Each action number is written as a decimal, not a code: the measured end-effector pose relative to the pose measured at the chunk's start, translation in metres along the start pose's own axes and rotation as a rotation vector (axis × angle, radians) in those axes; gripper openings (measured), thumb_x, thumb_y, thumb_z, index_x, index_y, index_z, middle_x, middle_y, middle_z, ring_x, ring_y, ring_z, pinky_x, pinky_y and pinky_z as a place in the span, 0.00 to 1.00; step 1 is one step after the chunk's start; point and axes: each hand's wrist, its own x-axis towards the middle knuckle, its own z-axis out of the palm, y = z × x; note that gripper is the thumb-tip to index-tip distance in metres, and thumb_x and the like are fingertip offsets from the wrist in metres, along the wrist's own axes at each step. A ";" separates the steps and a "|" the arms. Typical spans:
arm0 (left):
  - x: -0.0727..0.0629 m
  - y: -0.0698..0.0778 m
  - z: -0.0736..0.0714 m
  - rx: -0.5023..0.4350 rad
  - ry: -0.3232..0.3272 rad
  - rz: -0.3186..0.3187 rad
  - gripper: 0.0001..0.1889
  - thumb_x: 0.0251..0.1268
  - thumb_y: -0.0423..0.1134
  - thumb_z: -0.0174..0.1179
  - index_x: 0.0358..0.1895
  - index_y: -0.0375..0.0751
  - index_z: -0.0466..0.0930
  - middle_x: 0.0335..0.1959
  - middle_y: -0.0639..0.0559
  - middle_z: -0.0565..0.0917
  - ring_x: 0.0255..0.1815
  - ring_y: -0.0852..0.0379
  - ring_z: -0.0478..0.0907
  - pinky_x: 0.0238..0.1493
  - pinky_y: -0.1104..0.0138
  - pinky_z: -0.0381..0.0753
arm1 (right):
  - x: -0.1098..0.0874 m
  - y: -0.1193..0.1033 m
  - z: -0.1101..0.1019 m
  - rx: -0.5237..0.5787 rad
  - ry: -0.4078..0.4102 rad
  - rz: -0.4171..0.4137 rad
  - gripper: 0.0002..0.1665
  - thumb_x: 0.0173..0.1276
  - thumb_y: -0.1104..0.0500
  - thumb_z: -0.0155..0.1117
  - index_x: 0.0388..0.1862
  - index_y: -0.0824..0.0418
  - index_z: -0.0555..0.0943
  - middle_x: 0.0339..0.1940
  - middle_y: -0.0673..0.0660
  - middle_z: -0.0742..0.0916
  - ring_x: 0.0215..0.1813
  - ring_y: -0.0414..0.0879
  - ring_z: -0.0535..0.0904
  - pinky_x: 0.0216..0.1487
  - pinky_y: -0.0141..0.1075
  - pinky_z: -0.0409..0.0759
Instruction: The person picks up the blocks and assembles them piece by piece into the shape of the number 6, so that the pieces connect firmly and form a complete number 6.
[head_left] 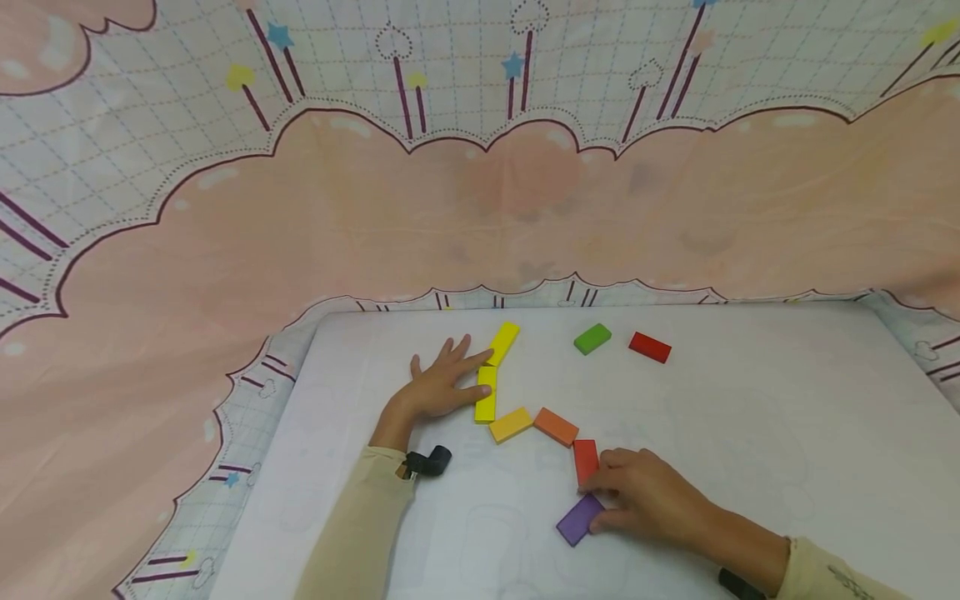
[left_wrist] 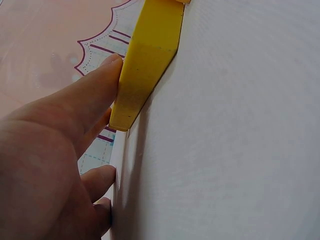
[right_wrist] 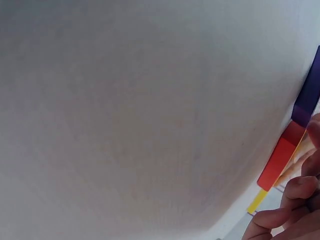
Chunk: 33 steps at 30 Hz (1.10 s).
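Note:
In the head view, several coloured blocks lie flat in a bent chain on the white tabletop. My left hand [head_left: 444, 385] spreads its fingers over the left end. Its thumb rests on a lower yellow block [head_left: 486, 408] and its index finger touches an upper yellow block [head_left: 507, 335]. A light orange block [head_left: 512, 425], an orange block [head_left: 556, 427] and a red-orange block [head_left: 585, 458] continue the chain. At its near end, my right hand [head_left: 648, 496] pinches a purple block [head_left: 577, 522] between thumb and index finger, beside the red-orange block. The right wrist view shows the purple block [right_wrist: 306, 97] partly cut off.
Toward the back of the white tabletop [head_left: 750, 417] lie a green block [head_left: 592, 339] and a dark red block [head_left: 650, 347], apart from the chain. A patterned pink cloth [head_left: 465, 225] hangs behind. A black wrist device [head_left: 429, 462] sits on the left wrist.

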 end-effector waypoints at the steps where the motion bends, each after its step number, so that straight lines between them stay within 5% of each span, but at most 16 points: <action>1: 0.000 0.000 0.000 -0.001 0.000 -0.001 0.37 0.70 0.67 0.54 0.80 0.74 0.54 0.86 0.55 0.40 0.87 0.47 0.28 0.73 0.28 0.22 | 0.000 0.000 0.000 0.004 -0.003 0.006 0.20 0.54 0.45 0.82 0.47 0.42 0.90 0.28 0.35 0.74 0.31 0.28 0.67 0.33 0.25 0.69; 23: -0.001 0.002 -0.001 0.014 -0.005 0.000 0.37 0.71 0.66 0.54 0.81 0.73 0.53 0.86 0.54 0.40 0.87 0.46 0.29 0.73 0.27 0.23 | 0.003 -0.005 -0.002 -0.009 -0.012 -0.003 0.19 0.57 0.46 0.81 0.48 0.43 0.90 0.32 0.34 0.78 0.35 0.28 0.69 0.38 0.28 0.72; 26: -0.001 0.002 -0.001 0.009 -0.009 0.002 0.37 0.71 0.66 0.54 0.81 0.73 0.54 0.86 0.54 0.40 0.87 0.46 0.28 0.73 0.27 0.22 | 0.005 -0.006 -0.006 -0.027 0.013 0.063 0.20 0.56 0.45 0.81 0.48 0.44 0.89 0.30 0.35 0.77 0.34 0.29 0.69 0.35 0.28 0.72; 33: -0.001 0.002 -0.001 0.013 -0.006 0.001 0.37 0.71 0.66 0.54 0.81 0.73 0.54 0.86 0.54 0.40 0.87 0.46 0.29 0.73 0.27 0.23 | 0.012 -0.002 -0.012 -0.038 0.096 0.366 0.32 0.57 0.46 0.81 0.60 0.51 0.85 0.23 0.42 0.74 0.28 0.36 0.69 0.27 0.27 0.69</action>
